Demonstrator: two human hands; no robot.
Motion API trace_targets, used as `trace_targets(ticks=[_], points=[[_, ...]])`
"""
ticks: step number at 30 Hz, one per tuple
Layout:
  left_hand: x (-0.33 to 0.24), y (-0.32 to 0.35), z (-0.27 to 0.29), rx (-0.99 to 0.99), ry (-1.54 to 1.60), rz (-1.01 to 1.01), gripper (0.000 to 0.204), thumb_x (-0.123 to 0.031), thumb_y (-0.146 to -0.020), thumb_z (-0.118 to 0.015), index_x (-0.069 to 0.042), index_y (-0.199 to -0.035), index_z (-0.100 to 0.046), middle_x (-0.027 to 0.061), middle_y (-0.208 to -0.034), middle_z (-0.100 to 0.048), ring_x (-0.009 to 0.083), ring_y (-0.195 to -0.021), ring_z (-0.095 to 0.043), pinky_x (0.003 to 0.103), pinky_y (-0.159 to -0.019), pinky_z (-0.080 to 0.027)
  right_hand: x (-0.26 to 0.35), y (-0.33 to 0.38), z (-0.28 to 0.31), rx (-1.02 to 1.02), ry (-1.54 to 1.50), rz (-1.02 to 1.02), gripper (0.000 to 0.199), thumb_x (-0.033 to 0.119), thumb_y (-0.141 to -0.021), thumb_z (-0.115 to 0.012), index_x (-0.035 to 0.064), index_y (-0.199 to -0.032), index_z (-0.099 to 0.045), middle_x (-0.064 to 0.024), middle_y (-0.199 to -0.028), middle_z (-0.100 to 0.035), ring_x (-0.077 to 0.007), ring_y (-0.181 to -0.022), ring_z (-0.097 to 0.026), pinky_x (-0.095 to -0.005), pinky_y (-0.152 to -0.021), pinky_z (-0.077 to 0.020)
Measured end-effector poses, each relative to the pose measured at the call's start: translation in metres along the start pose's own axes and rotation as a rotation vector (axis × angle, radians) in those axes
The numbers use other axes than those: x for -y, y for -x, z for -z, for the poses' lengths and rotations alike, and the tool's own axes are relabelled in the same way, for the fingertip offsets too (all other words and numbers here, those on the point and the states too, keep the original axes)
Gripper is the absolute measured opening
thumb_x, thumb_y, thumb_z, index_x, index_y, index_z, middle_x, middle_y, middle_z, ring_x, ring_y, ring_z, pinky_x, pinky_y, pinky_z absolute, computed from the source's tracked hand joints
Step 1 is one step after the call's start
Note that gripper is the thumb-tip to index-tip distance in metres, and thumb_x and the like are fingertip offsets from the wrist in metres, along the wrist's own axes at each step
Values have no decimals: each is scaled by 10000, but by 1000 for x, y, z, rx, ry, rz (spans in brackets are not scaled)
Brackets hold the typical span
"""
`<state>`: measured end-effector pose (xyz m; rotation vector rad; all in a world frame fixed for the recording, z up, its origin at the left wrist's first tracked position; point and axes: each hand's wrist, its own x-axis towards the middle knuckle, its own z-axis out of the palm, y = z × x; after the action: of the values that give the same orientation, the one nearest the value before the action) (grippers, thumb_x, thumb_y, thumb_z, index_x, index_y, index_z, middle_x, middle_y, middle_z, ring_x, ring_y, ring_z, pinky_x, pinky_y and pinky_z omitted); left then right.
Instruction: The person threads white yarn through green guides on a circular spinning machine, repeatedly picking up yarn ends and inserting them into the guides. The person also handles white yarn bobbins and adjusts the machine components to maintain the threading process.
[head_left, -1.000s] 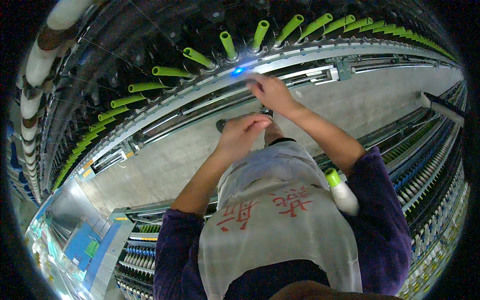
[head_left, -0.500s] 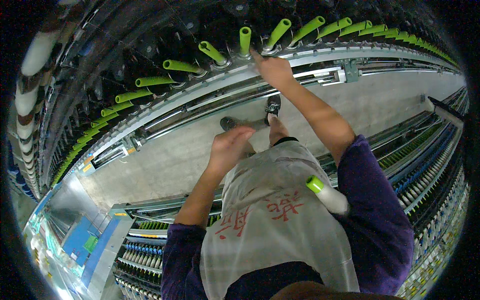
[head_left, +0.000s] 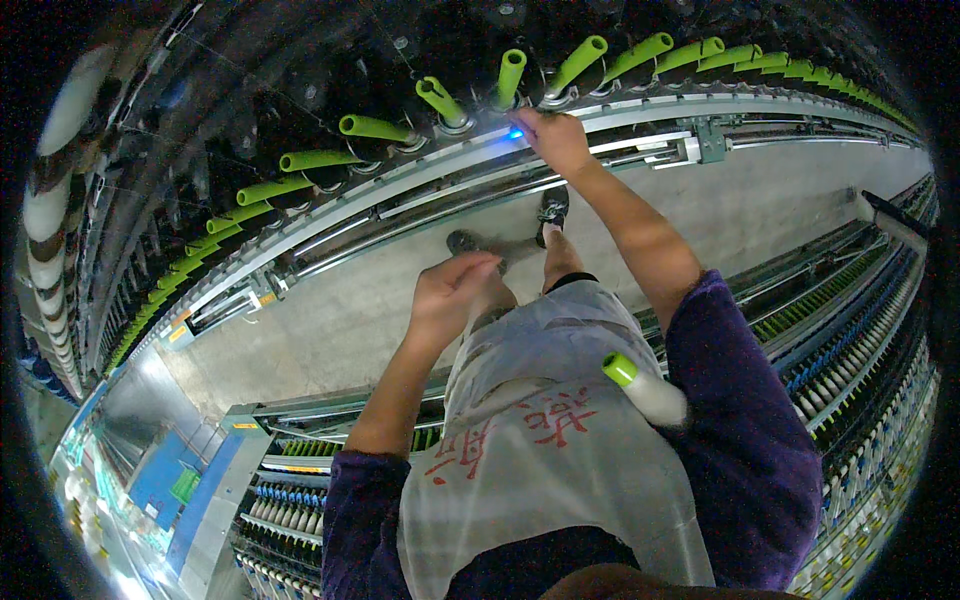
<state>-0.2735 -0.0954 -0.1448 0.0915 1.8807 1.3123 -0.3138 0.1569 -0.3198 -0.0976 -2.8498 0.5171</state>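
Observation:
My right hand [head_left: 556,142] is at the pale metal rail [head_left: 620,111], its fingers curled just below an upright bright green bobbin tube [head_left: 511,80]. A small blue light [head_left: 516,132] glows beside the fingertips; what they pinch, if anything, is hidden. Left of that tube stands another green tube [head_left: 440,101] with a notched top. My left hand [head_left: 447,296] hovers above the aisle floor, apart from the machine, fingers drawn together; I cannot make out anything in them. A white yarn bobbin with a green end [head_left: 646,388] lies against my apron [head_left: 540,450] by my right arm.
A long curved row of green tubes [head_left: 318,160] runs along the spinning frame on both sides of my hand. Behind me stands another machine with rows of bobbins [head_left: 850,350]. Concrete floor [head_left: 340,320] lies between them, with my shoes [head_left: 553,207] on it.
My right hand has come down from beside the green tube to the rail, its fingers now curled. The blue light now shows there. My left hand has shifted slightly left.

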Motion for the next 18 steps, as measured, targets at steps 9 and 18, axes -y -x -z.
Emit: trace_targets(ticks=[9, 18], points=[[5, -2, 1, 28, -42, -22, 177, -186, -865, -591, -45, -952, -653, 19, -841, -643, 79, -757, -556, 208, -690, -436, 6, -5, 3, -75, -31, -52, 90, 226, -797, -633, 181, -863, -592, -59, -570, -580, -254, -478, -572, -352, -420, -446], [7, -5, -2, -2, -145, -105, 211, -212, -871, -560, -39, -961, -640, 83, -814, -654, 127, -691, -596, 250, -638, -466, 14, -5, -3, -165, 6, -68, 113, 225, -825, -599, 154, -902, -556, -54, -534, -553, -237, -461, -565, -345, -397, -424]])
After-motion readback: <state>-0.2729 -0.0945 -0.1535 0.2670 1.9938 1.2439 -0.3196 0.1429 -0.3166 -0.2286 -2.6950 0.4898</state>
